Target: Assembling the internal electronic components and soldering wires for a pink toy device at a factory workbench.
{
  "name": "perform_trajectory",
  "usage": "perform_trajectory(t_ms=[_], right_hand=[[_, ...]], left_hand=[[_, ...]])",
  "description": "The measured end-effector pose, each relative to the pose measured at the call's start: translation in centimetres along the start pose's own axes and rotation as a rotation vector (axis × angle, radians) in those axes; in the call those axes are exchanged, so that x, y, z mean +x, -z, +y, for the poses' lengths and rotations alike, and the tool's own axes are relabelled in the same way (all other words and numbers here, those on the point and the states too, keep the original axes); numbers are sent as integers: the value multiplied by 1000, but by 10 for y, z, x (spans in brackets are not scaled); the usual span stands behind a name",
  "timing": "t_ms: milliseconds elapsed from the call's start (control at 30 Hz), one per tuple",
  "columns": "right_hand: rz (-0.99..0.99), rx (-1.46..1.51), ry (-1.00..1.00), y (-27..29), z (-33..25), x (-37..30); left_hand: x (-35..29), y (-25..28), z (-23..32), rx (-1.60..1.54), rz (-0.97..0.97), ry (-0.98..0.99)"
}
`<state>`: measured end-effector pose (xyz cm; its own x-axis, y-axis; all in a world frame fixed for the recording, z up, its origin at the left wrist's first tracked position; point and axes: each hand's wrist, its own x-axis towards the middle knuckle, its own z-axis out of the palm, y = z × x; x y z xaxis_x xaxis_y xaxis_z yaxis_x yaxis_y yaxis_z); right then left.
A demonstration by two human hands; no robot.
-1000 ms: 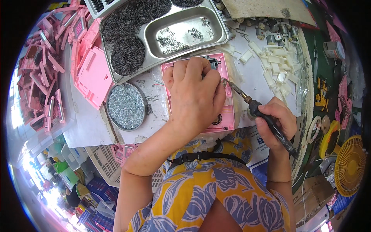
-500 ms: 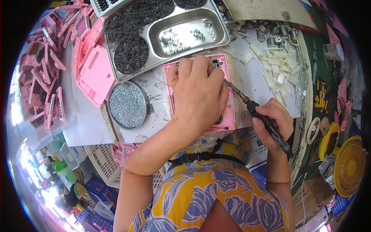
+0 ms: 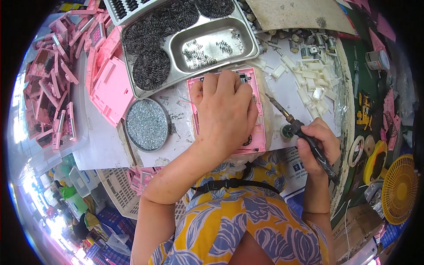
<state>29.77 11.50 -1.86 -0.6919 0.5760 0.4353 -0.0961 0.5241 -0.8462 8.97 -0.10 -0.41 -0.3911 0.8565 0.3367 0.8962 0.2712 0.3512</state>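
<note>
My left hand [image 3: 227,112] lies over an open pink plastic case [image 3: 260,139], its fingers curled down into the upper part. The fingertips are hidden, so what they pinch cannot be seen. Thin wires [image 3: 185,100] stick out past the case's left edge. Inside, a dark round part [image 3: 248,140] shows by my wrist. My right hand [image 3: 320,143] is wrapped round the black handle of a soldering iron [image 3: 309,143]. Its metal tip points up and left, just right of the case and apart from it. A small round green object [image 3: 287,131] sits beside the iron.
A metal tray [image 3: 249,51] of dark springs stands behind the case. To the left are a round dish of small metal pieces [image 3: 146,123], pink panels [image 3: 112,90] and a heap of pink units [image 3: 53,88]. White plastic parts [image 3: 311,81] and a yellow fan [image 3: 399,190] are to the right.
The soldering iron's tip has moved away from the case's right edge, and my right hand has shifted slightly right and down. My left hand stays over the case.
</note>
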Motion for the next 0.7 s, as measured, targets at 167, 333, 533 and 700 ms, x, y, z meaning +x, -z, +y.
perform_trajectory(t_ms=[167,333,533,700], right_hand=[[9,-12,-12,4,-4,2],[17,-31,-17,6,-7,4],[30,-64,-28,8,-9,4],[21,-85,-28,10,-12,8]], left_hand=[[2,3,2,24,-41,4],[1,5,1,31,-44,-9],[1,5,1,42,-47,-20],[2,6,2,61,-54,-27]])
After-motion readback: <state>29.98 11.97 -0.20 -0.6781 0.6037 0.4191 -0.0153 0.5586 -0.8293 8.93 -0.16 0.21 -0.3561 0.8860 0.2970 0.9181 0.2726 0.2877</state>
